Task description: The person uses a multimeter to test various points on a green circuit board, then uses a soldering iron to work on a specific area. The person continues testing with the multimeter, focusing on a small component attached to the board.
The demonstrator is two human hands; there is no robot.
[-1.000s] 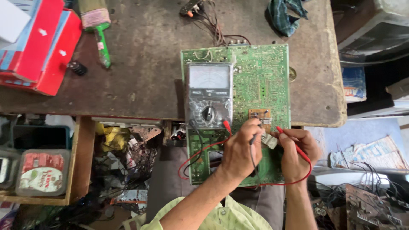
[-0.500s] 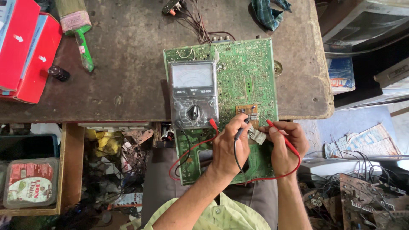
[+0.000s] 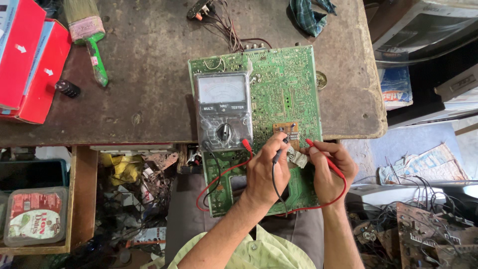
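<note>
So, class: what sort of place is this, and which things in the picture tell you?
Probably an electronics repair workshop: a green circuit board lies on a worn workbench with an analogue multimeter on it, and loose boards and wires are piled nearby.

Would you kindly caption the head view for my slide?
Left hand and right hand hold probes on a green circuit board beside an analogue multimeter.

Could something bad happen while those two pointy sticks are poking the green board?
Maybe. The green circuit board hangs partly off the table edge, so pressing could tip it, and the multimeter resting on it might slide. The black probe in the left hand and red probe in the right hand meet close together, so a slip could bridge neighbouring solder points.
</note>
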